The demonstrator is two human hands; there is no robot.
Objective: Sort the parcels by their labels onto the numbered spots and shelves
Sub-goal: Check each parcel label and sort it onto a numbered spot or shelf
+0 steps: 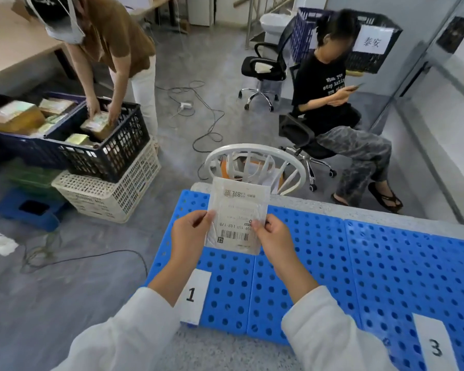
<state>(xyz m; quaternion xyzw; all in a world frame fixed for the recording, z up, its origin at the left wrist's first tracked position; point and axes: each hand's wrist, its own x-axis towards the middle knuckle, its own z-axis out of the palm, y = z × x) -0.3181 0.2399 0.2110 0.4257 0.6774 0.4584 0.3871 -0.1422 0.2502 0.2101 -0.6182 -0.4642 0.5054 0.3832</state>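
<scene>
I hold the flat white plastic mailer parcel with a barcode label (237, 215) in both hands, raised over the far edge of the blue perforated plastic panel (332, 263). Left hand (190, 231) pinches its left edge, thumb on top; right hand (272, 234) pinches the right edge likewise. Label print runs upside down to me. White paper tag marked 1 (194, 293) lies on the panel by my left wrist; tag marked 3 (434, 346) at lower right. Round white chair back (255, 156) just beyond the parcel.
</scene>
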